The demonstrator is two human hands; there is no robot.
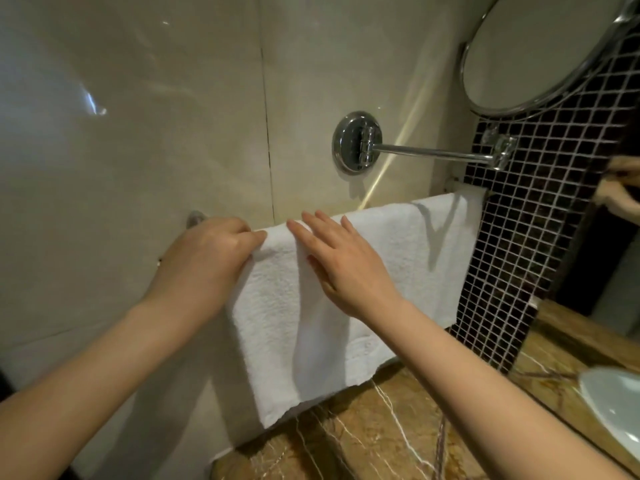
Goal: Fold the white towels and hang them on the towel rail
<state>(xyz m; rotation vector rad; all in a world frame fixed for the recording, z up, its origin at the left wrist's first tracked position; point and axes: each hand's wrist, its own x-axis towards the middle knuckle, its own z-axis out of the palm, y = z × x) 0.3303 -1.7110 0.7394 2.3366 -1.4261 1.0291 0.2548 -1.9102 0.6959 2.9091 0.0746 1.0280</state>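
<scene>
The surface (381, 431) is brown marble with pale veins. It lies below both grips, and a white sink (616, 407) is set into it off to the right of the right grip. A glossy cream wall (138, 133) stands behind the grips, and black mosaic tiles (519, 258) take over beyond the right grip. Up and to the right of them a round mirror (540, 50) hangs on a chrome arm (429, 154), whose round mount is fixed to the wall above the right grip. The towel (408, 258) is white and hangs over the rail (194, 219), which is mostly hidden (only its left bracket shows, just behind the left grip). The towel's top edge runs from the left grip's fingertips away to the right, as far as the mosaic tiles. Its lower edge hangs below both wrists, just above the surface. The left grip (207, 258) is closed on the towel's upper left corner, with the fingers curled over the edge and the knuckles up. The right grip (346, 265) holds nothing. It lies flat on the towel's front face just right of the left grip, with its fingers straight, slightly spread and pointing up toward the top edge. Both bare forearms reach in from below and angle toward each other.
</scene>
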